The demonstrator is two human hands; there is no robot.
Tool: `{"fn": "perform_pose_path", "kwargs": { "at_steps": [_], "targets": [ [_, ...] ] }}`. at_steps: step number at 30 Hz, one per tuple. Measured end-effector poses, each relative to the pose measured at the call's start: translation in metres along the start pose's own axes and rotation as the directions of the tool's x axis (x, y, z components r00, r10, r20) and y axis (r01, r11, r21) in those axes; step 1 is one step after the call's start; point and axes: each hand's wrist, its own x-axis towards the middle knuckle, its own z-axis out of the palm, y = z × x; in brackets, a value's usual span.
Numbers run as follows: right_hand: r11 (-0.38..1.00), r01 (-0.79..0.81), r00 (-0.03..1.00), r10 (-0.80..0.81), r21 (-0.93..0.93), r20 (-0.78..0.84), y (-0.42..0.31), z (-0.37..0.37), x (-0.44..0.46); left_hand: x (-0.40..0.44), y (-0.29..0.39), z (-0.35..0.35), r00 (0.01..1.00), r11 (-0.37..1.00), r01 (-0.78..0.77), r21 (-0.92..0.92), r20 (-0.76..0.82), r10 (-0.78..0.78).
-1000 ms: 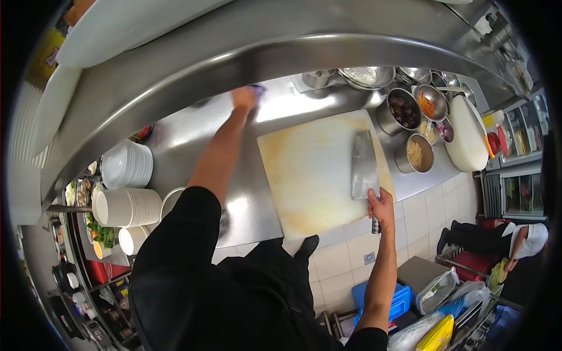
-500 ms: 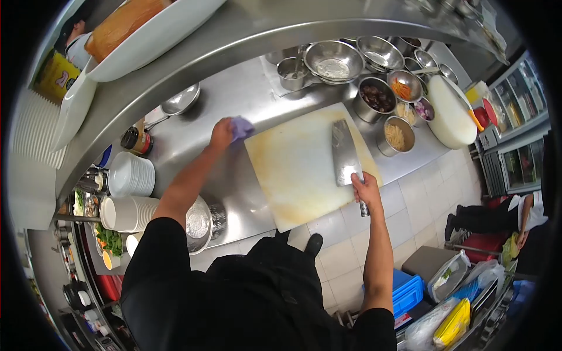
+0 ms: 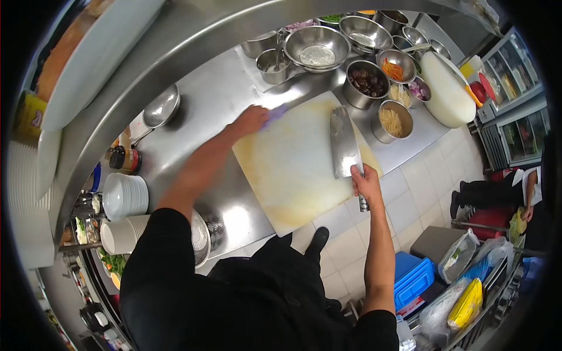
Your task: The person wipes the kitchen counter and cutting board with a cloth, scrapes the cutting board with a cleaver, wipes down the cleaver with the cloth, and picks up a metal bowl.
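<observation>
A purple cloth point(image 3: 274, 116) is under and beside the fingers of my left hand point(image 3: 252, 119), at the upper left edge of the cutting board point(image 3: 287, 169). My left fingers are closed on the cloth. My right hand point(image 3: 366, 182) grips a wide cleaver point(image 3: 344, 140) at its handle, over the board's right side. The blade points away from me, its broad face showing. The board is whitish with yellow-brown stains and bears no food.
Behind the board are a pot of dark pieces point(image 3: 367, 83), a pot of pale strips point(image 3: 391, 121) and steel bowls point(image 3: 317, 49). Stacked bowls point(image 3: 125, 196) stand left. A white round block point(image 3: 448, 90) is right. A person point(image 3: 489, 193) stands far right.
My left hand and the cloth moved down from the far counter, then right onto the board's edge. The cleaver stays in my right hand. The camera view has shifted.
</observation>
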Motion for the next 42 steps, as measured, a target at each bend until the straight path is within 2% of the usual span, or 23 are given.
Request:
{"fn": "perform_pose_path", "kwargs": {
  "at_steps": [2, 3, 4, 6, 7, 9, 11, 12, 15, 18, 21, 22, 25, 28, 31, 34, 35, 37, 40, 42],
  "targets": [
    [1.0, 0.015, 1.0, -0.015, -0.017, 0.001, 0.001, 0.0, 0.001, -0.023, -0.016, -0.011, 0.96, 0.918, 0.218, -0.331, -0.098, -0.263],
    [1.0, 0.015, 1.0, -0.015, -0.027, 0.006, 0.005, 0.0, 0.001, -0.035, -0.02, -0.01, 0.91, 0.816, 0.299, -0.495, -0.109, -0.4],
    [0.999, 0.016, 1.0, -0.015, -0.03, 0.008, 0.005, -0.001, 0.002, -0.031, -0.004, -0.022, 0.871, 0.862, 0.137, -0.488, -0.355, -0.339],
    [0.999, 0.012, 1.0, -0.011, -0.038, 0.015, 0.007, 0.0, 0.003, -0.014, 0.042, -0.013, 0.895, 0.924, -0.128, -0.36, -0.443, -0.049],
    [0.999, 0.017, 0.999, -0.015, -0.047, 0.034, 0.009, 0.001, 0.001, -0.007, 0.025, 0.055, 0.883, 0.965, -0.137, -0.223, -0.468, 0.018],
    [0.996, 0.048, 0.996, -0.041, -0.077, 0.081, 0.007, -0.003, 0.006, -0.026, 0.079, 0.043, 0.796, 0.993, 0.114, -0.014, -0.597, -0.099],
    [0.998, 0.039, 0.996, -0.035, -0.055, 0.08, 0.008, -0.005, 0.0, -0.047, 0.073, 0.037, 0.823, 0.925, 0.374, -0.071, -0.435, -0.366],
    [0.997, 0.043, 0.996, -0.038, -0.061, 0.079, 0.008, -0.006, -0.001, -0.062, 0.076, 0.039, 0.799, 0.862, 0.499, -0.09, -0.338, -0.498],
    [0.996, 0.063, 0.997, -0.06, -0.061, 0.053, 0.007, 0.001, 0.007, -0.098, 0.053, 0.058, 0.648, 0.712, 0.702, -0.036, -0.384, -0.658],
    [0.994, 0.077, 0.997, -0.075, -0.072, 0.028, 0.009, -0.004, 0.01, -0.119, 0.051, 0.015, 0.417, 0.442, 0.895, -0.066, -0.235, -0.878],
    [0.993, 0.098, 0.994, -0.095, -0.07, 0.046, 0.01, -0.004, 0.009, -0.121, 0.036, 0.023, 0.647, 0.736, 0.661, -0.146, -0.385, -0.658],
    [0.992, 0.097, 0.994, -0.093, -0.075, 0.055, 0.01, -0.004, 0.009, -0.116, 0.039, 0.048, 0.725, 0.784, 0.621, 0.02, -0.396, -0.564],
    [0.991, 0.092, 0.993, -0.084, -0.098, 0.08, 0.006, -0.002, 0.008, -0.118, 0.094, 0.06, 0.504, 0.705, 0.668, -0.238, -0.552, -0.665],
    [0.989, 0.099, 0.993, -0.091, -0.112, 0.079, 0.002, -0.005, 0.013, -0.158, 0.118, 0.065, 0.623, 0.754, 0.657, 0.005, -0.567, -0.539],
    [0.992, 0.102, 0.994, -0.099, -0.076, 0.047, 0.005, -0.002, 0.018, -0.188, 0.158, 0.064, 0.64, 0.741, 0.672, 0.002, -0.504, -0.58],
    [0.996, 0.084, 0.996, -0.083, -0.044, 0.018, 0.004, -0.002, 0.02, -0.197, 0.213, 0.043, 0.68, 0.701, 0.707, -0.096, -0.179, -0.711],
    [0.995, 0.084, 0.996, -0.083, -0.05, 0.021, 0.004, -0.001, 0.019, -0.201, 0.227, 0.053, 0.646, 0.723, 0.669, -0.174, -0.345, -0.681],
    [0.994, 0.089, 0.996, -0.087, -0.067, 0.023, 0.006, -0.001, 0.021, -0.203, 0.247, 0.084, 0.489, 0.779, 0.547, -0.306, -0.638, -0.594],
    [0.993, 0.113, 0.994, -0.113, -0.041, 0.014, 0.007, -0.002, 0.016, -0.186, 0.247, 0.115, 0.293, 0.685, 0.618, -0.386, -0.695, -0.656],
    [0.993, 0.107, 0.994, -0.107, -0.047, -0.01, 0.009, -0.005, 0.015, -0.182, 0.224, 0.118, 0.415, 0.762, 0.541, -0.356, -0.675, -0.61]
  ]
}}
